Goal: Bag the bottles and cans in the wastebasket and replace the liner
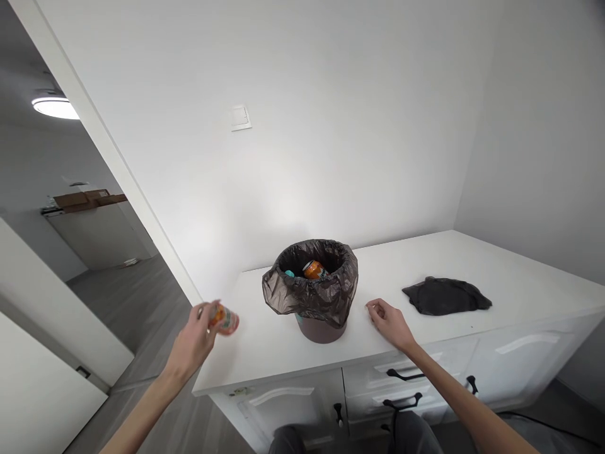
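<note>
My left hand [197, 334] is closed around a small orange can [225, 319], held above the left end of the white counter [425, 265]. A small bin [322, 328] lined with a dark plastic bag [309, 291] stands in the middle of the counter, just right of that hand. Inside the bin lie an orange can [314, 270] and something teal [289, 273]. My right hand [386, 320] rests on the counter just right of the bin, its fingers loosely curled with nothing in them.
A folded dark bag [445, 295] lies on the counter to the right. Drawers with black handles [404, 375] run below the countertop. White walls close off the back and right, and a doorway [85, 252] opens on the left. A light switch [241, 117] sits on the wall.
</note>
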Demonstrator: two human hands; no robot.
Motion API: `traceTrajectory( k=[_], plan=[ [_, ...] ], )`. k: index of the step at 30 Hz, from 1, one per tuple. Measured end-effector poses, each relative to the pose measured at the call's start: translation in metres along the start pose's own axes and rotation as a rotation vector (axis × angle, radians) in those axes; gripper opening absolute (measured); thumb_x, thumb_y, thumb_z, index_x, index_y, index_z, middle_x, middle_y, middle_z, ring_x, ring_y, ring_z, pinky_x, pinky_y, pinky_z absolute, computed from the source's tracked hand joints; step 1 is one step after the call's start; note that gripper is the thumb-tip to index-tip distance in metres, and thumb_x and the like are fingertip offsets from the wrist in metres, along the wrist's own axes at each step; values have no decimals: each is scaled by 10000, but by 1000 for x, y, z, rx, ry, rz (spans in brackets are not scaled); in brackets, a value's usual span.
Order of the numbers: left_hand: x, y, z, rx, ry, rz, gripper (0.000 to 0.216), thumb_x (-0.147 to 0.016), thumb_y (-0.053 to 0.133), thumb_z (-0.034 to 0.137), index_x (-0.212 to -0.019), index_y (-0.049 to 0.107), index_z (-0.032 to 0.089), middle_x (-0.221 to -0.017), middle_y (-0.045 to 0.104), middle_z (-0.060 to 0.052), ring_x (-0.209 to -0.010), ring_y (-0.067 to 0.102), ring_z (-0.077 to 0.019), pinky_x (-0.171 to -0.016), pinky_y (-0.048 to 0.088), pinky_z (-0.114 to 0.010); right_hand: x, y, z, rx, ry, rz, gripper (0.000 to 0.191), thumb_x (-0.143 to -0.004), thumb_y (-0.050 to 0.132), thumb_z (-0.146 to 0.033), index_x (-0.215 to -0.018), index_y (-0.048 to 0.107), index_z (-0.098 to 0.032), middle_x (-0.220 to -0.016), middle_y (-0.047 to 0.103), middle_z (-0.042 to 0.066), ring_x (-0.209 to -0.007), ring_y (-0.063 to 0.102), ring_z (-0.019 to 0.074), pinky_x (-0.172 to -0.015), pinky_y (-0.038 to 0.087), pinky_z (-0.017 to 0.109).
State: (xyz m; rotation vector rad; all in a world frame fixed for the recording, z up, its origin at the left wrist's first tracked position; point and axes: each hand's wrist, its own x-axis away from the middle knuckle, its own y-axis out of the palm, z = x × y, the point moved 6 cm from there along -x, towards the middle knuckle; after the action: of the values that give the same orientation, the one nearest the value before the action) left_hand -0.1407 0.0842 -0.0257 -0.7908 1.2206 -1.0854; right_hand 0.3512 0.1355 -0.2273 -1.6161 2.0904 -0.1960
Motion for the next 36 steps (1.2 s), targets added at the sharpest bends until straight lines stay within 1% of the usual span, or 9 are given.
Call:
traceTrajectory(
  k=[4, 7, 11, 14, 17, 23, 27, 30, 36],
  plan=[
    [-4, -76, 81, 197, 169, 433, 575, -955, 542, 550, -1471, 487, 303, -1376, 606, -125, -1194, 643, -347, -906, 586, -480, -1, 3, 6, 5, 3, -9, 350, -933, 504, -529, -976, 688, -234, -707, 703, 29, -659, 653, 240, -665, 480, 342],
    [-21, -98, 159, 340, 339, 436, 500, -972, 557, 550, -1428, 528, 348, -1371, 623, -95, -1226, 636, -328, -955, 577, -483, -3, 3, 11, 2, 7, -1, 354, -939, 504, -532, -992, 690, -236, -694, 691, 20, -652, 647, 237, -668, 482, 340],
    [-59, -69, 237, 386, 511, 228, 442, -959, 606, 516, -1347, 605, 303, -1343, 671, -85, -1260, 619, -312, -1051, 533, -488, -5, 4, 14, -26, 13, 15, 363, -941, 506, -541, -998, 682, -230, -676, 670, 12, -641, 636, 231, -661, 483, 334],
    [-87, -33, 259, 390, 561, 55, 446, -934, 652, 519, -1315, 638, 287, -1338, 694, -78, -1282, 611, -316, -1106, 495, -503, -6, 3, 10, -46, 16, 16, 367, -942, 507, -549, -985, 676, -226, -676, 667, 14, -626, 629, 225, -651, 480, 330],
    [-101, -20, 238, 454, 489, 128, 496, -961, 616, 552, -1382, 603, 290, -1428, 651, -81, -1362, 564, -314, -1147, 460, -500, -6, 3, 5, -56, 26, 8, 368, -949, 504, -550, -967, 674, -225, -674, 667, 14, -607, 620, 217, -642, 474, 327],
    [-45, 8, 114, 526, 136, 445, 533, -1051, 403, 570, -1463, 525, 255, -1475, 610, -125, -1393, 554, -286, -1132, 473, -450, -6, 1, 7, -110, 33, -8, 370, -941, 520, -546, -988, 686, -219, -674, 670, 14, -609, 621, 215, -640, 465, 326],
    [-1, 87, 49, 325, 36, 161, 597, -1001, 444, 619, -1415, 573, 208, -1432, 653, -148, -1361, 595, -328, -1119, 492, -488, -7, 1, 12, -105, 28, -10, 368, -919, 532, -558, -958, 694, -230, -652, 668, 9, -613, 626, 222, -650, 460, 330],
    [12, 140, 14, 100, -30, -21, 686, -997, 404, 601, -1471, 545, 126, -1555, 555, -179, -1506, 440, -369, -1223, 372, -552, -7, -1, 10, -95, 26, 7, 369, -916, 531, -562, -965, 686, -231, -676, 677, 14, -636, 631, 228, -659, 457, 331],
    [12, 170, 4, -136, 24, -167, 763, -1027, 313, 591, -1627, 384, 124, -1692, 357, -117, -1607, 227, -361, -1291, 160, -624, -3, -2, -4, -79, 23, 7, 337, -932, 507, -533, -946, 668, -237, -663, 652, 8, -622, 606, 224, -668, 444, 337]
  ],
)
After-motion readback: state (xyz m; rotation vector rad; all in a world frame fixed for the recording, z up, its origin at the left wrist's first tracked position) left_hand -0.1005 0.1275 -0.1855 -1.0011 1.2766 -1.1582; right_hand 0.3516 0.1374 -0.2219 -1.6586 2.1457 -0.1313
